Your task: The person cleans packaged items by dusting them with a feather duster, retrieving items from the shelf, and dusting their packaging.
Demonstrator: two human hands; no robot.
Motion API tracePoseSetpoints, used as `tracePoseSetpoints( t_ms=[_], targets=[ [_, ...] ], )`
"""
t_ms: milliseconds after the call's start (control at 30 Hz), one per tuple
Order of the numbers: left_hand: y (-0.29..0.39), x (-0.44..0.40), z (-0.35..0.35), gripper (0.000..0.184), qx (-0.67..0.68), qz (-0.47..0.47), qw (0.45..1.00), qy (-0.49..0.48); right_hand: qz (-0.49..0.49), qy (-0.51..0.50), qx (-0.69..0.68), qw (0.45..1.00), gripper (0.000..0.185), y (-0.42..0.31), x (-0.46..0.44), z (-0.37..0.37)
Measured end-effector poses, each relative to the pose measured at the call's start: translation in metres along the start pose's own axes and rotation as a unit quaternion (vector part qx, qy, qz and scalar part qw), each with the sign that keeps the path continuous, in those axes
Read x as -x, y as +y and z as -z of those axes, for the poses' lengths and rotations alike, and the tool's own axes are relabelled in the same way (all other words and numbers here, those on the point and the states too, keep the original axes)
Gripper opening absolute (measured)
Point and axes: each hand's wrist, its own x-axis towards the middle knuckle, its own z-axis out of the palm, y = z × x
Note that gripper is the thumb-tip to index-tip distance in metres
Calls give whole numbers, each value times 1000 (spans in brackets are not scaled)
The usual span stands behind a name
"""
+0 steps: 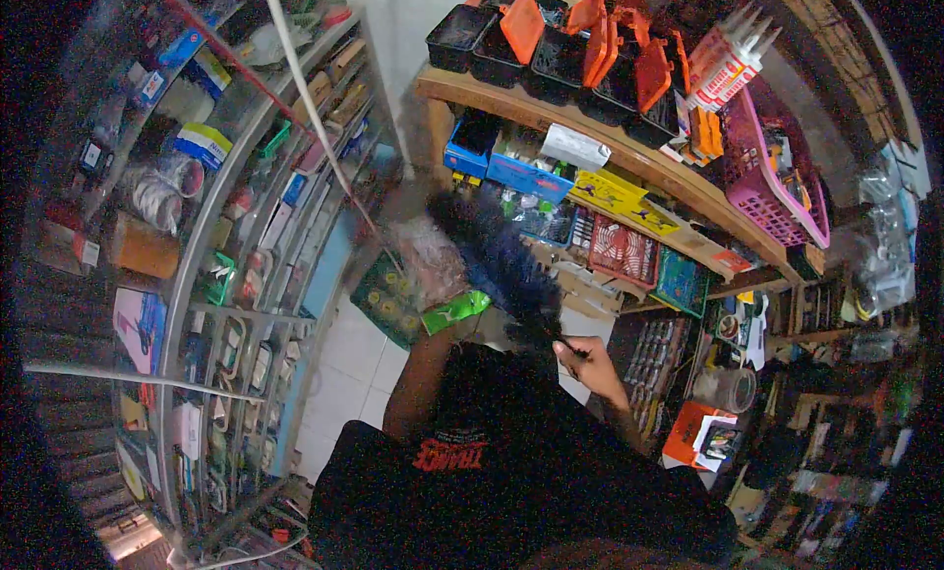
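Note:
My right hand [598, 371] is closed round the thin dark handle of a feather duster. The duster's dark bluish feathers [501, 260] stretch up and to the left, blurred, in front of the wooden shelf unit. My left forearm [417, 385] reaches forward beside my body, and its hand and fingers are hidden near a bright green packet [455, 312]. Just beyond that packet is a clear, pinkish plastic bag [433, 260]. I cannot tell whether my left hand holds either one.
Glass display shelves [211, 226] full of boxed goods stand on the left. Ahead, a wooden shelf [610, 118] bears black boxes with orange lids [585, 39] and a pink basket [772, 181]. A green crate [386, 297] is on the white tiled floor [344, 359]. A white pole [300, 78] crosses the upper left.

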Motion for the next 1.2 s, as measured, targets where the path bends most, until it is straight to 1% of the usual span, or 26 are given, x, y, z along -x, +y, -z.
tracePoseSetpoints(
  t_ms=[33,67,100,133,167,233,367,467,567,667,767,867,900,1000,1033,1133,1167,1200],
  targets=[
    [-1,-5,-5,59,-167,7,986,-8,1,-19,17,1000,37,2,-1,5],
    [0,-12,-8,58,-329,15,944,-16,-12,-47,25,998,35,0,0,10],
    [30,-18,14,57,-116,103,988,9,-25,-74,33,996,33,-3,1,16],
    [27,-20,9,67,-120,92,988,-20,-37,-101,42,993,31,-6,1,19],
    [21,-20,-1,76,-123,79,988,-47,-35,-59,13,998,32,-5,-1,18],
    [17,-17,-4,76,-152,65,986,-34,-34,23,-46,998,36,-4,-1,14],
    [10,-19,-7,75,-190,53,980,-15,13,-60,15,998,34,-2,3,29],
    [6,-24,-8,74,-207,49,977,-9,-12,-19,29,999,35,2,6,27],
    [5,-25,-8,74,-220,45,974,-7,6,-36,1,999,36,2,8,22],
    [6,-23,-6,73,-225,41,973,-2,21,-32,37,999,37,10,12,29],
    [6,-12,-6,73,-230,35,972,14,-68,55,-38,995,39,1,19,35],
    [4,-5,-4,72,-242,40,969,22,-80,-24,-27,996,40,5,21,52],
    [3,-4,-3,72,-243,44,969,24,-53,-38,12,998,42,5,20,56],
    [1,0,-1,72,-245,53,968,30,-51,15,-59,997,42,8,15,57],
    [1,3,1,72,-246,55,967,31,-65,44,-82,994,42,17,12,53],
    [-3,5,4,71,-247,72,966,30,-102,-56,-113,987,36,25,11,59],
    [-5,6,6,71,-246,80,965,29,-59,-96,-96,989,38,23,11,63],
    [-5,6,6,71,-246,88,965,27,-61,-68,-99,991,38,25,9,64]
  ],
)
